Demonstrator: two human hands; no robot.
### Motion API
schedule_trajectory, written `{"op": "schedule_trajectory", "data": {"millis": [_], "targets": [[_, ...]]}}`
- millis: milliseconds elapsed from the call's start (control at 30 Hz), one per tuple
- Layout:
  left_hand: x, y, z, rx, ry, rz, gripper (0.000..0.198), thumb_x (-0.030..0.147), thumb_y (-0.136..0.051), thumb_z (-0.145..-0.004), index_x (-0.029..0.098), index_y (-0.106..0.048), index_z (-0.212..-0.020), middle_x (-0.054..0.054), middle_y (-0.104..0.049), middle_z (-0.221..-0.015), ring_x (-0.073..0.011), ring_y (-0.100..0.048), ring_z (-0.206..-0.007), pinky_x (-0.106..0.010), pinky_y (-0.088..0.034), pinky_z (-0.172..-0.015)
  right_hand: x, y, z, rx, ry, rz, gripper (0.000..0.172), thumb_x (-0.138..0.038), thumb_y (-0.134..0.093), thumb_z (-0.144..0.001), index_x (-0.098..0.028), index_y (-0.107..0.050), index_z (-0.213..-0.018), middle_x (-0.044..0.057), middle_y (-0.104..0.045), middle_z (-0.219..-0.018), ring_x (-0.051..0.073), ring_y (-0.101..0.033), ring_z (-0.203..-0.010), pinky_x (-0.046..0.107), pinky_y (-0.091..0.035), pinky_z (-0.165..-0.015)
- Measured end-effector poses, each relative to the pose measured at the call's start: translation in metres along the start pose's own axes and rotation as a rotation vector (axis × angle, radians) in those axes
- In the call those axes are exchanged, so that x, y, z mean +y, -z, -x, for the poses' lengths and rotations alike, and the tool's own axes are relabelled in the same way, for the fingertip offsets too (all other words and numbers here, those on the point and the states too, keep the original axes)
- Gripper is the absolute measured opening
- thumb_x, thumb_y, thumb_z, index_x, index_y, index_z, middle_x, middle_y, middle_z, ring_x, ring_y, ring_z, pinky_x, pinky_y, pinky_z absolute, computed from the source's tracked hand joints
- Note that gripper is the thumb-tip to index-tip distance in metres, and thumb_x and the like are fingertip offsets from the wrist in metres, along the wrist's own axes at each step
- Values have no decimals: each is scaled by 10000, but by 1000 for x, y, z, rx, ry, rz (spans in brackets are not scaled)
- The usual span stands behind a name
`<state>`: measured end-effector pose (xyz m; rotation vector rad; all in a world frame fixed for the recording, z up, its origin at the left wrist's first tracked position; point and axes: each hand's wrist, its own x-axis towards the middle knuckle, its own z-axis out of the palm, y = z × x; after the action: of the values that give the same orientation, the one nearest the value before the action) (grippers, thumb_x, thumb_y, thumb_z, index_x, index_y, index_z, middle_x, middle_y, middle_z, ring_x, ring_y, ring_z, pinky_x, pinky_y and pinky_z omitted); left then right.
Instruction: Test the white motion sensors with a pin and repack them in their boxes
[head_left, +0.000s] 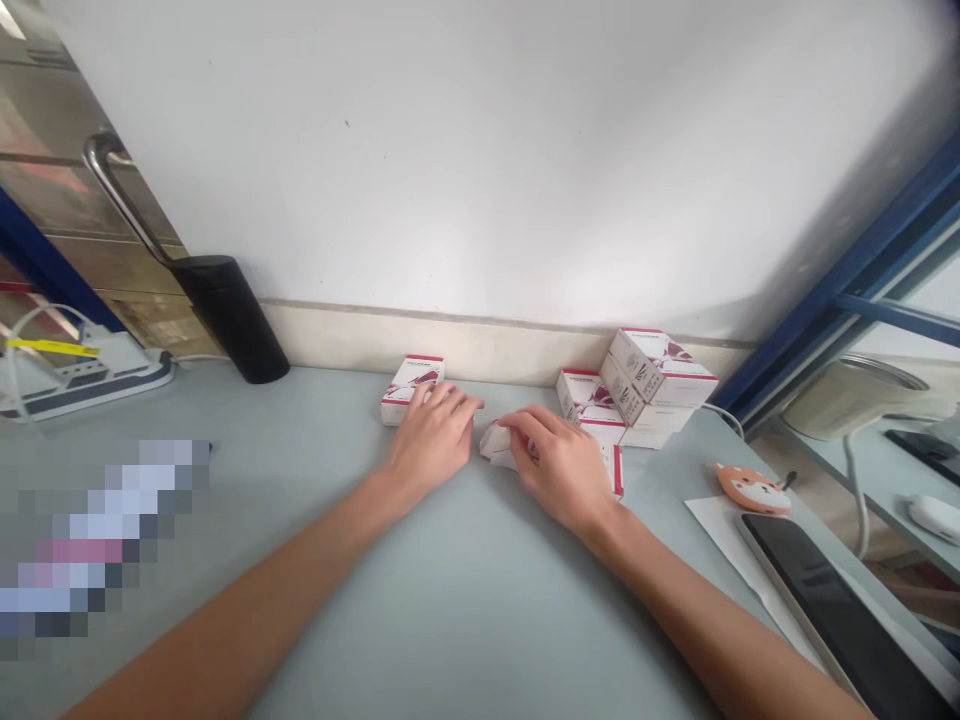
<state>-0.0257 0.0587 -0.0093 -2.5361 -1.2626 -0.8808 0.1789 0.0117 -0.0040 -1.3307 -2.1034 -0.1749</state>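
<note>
My right hand [562, 460] is closed around a small white carton [617, 470] with a red edge, lying on the table. At the carton's left end a crumpled-looking white flap [496, 444] sticks out under my fingers; my palm hides most of the rest. My left hand [435, 435] is open, fingers stretched out and the back of the hand up, beside another white-and-red carton [401, 390]. The fingers overlap that carton's right side, and whether they touch it I cannot tell.
Several similar cartons [660, 385] are stacked against the wall on the right. Nearer me on that side are an orange animal-face object [754, 490] and a phone [817, 600] on white paper. A black cylinder [232, 320] and a power strip [97, 385] stand at the left. A blurred patch [105, 540] covers something there.
</note>
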Motion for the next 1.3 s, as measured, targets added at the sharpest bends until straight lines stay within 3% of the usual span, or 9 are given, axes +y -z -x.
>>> {"op": "schedule_trajectory", "data": {"millis": [133,233,467,633,767,933,1000,1167,1300], "targets": [[-4,1,2,-76,10,-108,346,94,-412,-996,229,-730,-1021,-105,-772,-947,-338,-624,-1142,-606,-360,-1090,-1,6,-4,56,-98,-40,270,-156,-499,-1014,-274,-735,-1072,-5,-783,-1058,174,-706,-777,323,-461,-703],[-3,0,3,-69,14,-152,353,143,-409,-1012,224,-744,-935,-119,-749,-888,-351,-616,-1149,-616,-363,-1088,0,11,-7,50,-125,-12,204,-268,-550,-1015,-256,-730,-1110,43,-772,-1114,240,-716,-977,370,-486,-880],[-1,-1,4,-96,38,-184,387,246,-417,-1045,224,-741,-837,-109,-717,-819,-338,-625,-1045,-627,-370,-1090,9,24,-4,-349,-90,-100,499,-603,-519,-1032,-274,-600,-1399,91,-720,-1272,305,-689,-1129,470,-468,-996],[2,1,2,-27,24,-267,366,279,-410,-1065,214,-735,-910,-130,-716,-919,-364,-600,-1152,-601,-379,-1075,13,29,-5,-420,52,-142,703,-648,-704,-908,-295,-518,-1486,92,-695,-1283,304,-684,-1095,456,-468,-985],[12,5,0,92,20,-174,325,248,-393,-1073,224,-709,-1001,-109,-725,-1031,-328,-610,-1176,-570,-361,-1101,12,26,-9,-255,23,-175,432,-458,-724,-926,-266,-597,-1291,43,-713,-1117,253,-678,-990,403,-483,-923],[16,5,3,271,95,260,342,293,-332,-1096,228,-565,-1337,-116,-680,-1280,-269,-625,-1192,-481,-449,-1072,9,20,-9,235,-150,-409,234,-421,-611,-970,-248,-555,-1117,57,-653,-1077,213,-627,-913,354,-507,-814],[17,3,7,221,69,450,454,405,-428,-1079,236,-420,-1500,-146,-587,-1449,-279,-607,-1258,-466,-487,-1071,7,18,-7,363,-137,-471,186,-381,-551,-997,-245,-548,-1122,80,-629,-1127,227,-619,-1016,379,-516,-896],[33,-2,15,-178,63,676,1006,556,-719,-929,321,-72,-1663,-175,-409,-1662,-341,-542,-1421,-509,-499,-1127,-1,17,-2,335,-197,-586,372,-391,-439,-1063,-256,-501,-1405,116,-579,-1385,238,-552,-1317,439,-438,-1149],[44,-1,17,-196,94,710,973,450,-737,-935,340,-87,-1651,-150,-504,-1597,-340,-548,-1430,-505,-519,-1112,0,17,-4,179,-232,-660,429,-368,-349,-1085,-271,-498,-1476,103,-628,-1389,246,-612,-1291,429,-510,-1081]]}}
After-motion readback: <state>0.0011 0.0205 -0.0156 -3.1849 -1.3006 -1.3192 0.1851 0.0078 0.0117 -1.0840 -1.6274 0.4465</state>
